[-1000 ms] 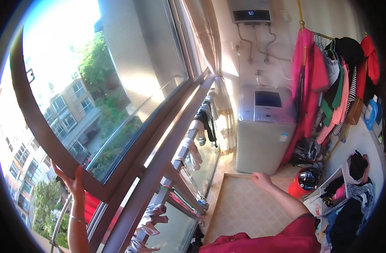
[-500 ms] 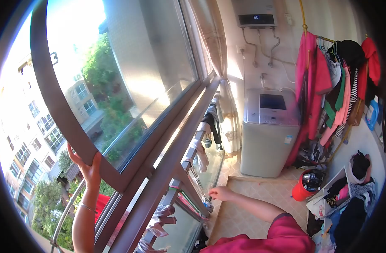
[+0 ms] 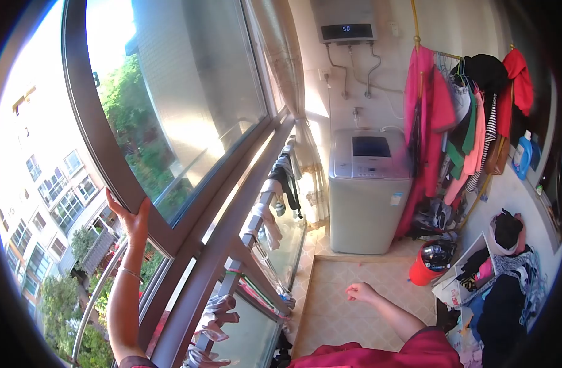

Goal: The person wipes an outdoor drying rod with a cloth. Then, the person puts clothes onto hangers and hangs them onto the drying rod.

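Left of the washing machine, the left hand clasps the window sash; before the machine, the right hand curls loosely, whether pressed together I can't tell.

The left arm reaches up and forward from the bottom of the view, its forearm bare and its wrist nearly straight. The left hand is raised in a gripping pose, thumb and fingers set well apart. The right arm angles inward across the front of the body, lower in the view. The right hand has its fingers loosely curled, their tips too small to make out.
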{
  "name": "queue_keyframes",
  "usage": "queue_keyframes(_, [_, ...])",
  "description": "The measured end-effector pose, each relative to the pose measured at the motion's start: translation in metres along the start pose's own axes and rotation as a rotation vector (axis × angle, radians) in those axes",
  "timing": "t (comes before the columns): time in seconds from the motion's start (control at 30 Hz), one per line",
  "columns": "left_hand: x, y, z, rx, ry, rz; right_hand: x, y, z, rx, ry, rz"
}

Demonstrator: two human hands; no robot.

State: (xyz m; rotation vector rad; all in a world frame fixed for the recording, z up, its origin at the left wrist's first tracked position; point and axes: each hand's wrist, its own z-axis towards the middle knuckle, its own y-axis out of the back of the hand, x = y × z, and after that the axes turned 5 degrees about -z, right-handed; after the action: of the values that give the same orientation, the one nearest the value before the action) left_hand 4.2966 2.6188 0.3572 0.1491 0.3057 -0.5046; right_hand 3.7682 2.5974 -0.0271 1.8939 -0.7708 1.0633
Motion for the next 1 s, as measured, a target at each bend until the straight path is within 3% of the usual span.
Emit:
queue_keyframes(0.1, [0.011,-0.010,0.001,0.041,0.125,-0.184,-0.017,0.020,-0.022,-0.056,-0.037,0.003])
queue_keyframes(0.3, [-0.001,-0.030,0.004,0.030,0.091,-0.157,-0.052,0.051,-0.057,-0.148,-0.104,0.050])
queue_keyframes(0.33, [0.013,-0.028,0.004,0.083,0.204,-0.322,-0.063,0.054,-0.064,-0.169,-0.128,0.063])
queue_keyframes(0.4, [0.029,-0.024,0.002,0.069,0.160,-0.256,-0.076,0.066,-0.078,-0.190,-0.164,0.076])
queue_keyframes(0.43, [0.033,-0.021,0.003,0.039,0.074,-0.109,-0.080,0.072,-0.088,-0.204,-0.173,0.081])
queue_keyframes(0.47, [0.036,-0.020,0.002,0.026,0.112,0.006,-0.086,0.079,-0.100,-0.223,-0.188,0.091])
queue_keyframes(0.53, [0.047,-0.017,0.002,0.013,0.004,0.323,-0.133,0.095,-0.105,-0.268,-0.161,-0.137])
queue_keyframes(0.6, [0.042,-0.020,-0.003,-0.028,-0.080,0.455,-0.151,0.110,-0.125,-0.339,-0.175,-0.058])
queue_keyframes(0.73, [-0.032,-0.040,-0.041,-0.239,-0.294,0.628,-0.120,0.153,-0.183,-0.451,-0.226,-0.028])
queue_keyframes(0.83, [-0.096,-0.076,-0.089,-0.286,-0.349,0.652,-0.137,0.181,-0.214,-0.535,-0.207,0.028])
queue_keyframes(0.93, [-0.144,-0.126,-0.148,-0.147,-0.356,0.573,-0.148,0.204,-0.234,-0.588,-0.186,0.028])
queue_keyframes(0.97, [-0.158,-0.143,-0.167,-0.063,-0.376,0.416,-0.148,0.211,-0.241,-0.594,-0.195,0.032])
queue_keyframes(1.0, [-0.141,-0.157,-0.194,0.028,-0.333,0.476,-0.148,0.217,-0.247,-0.607,-0.211,0.039])
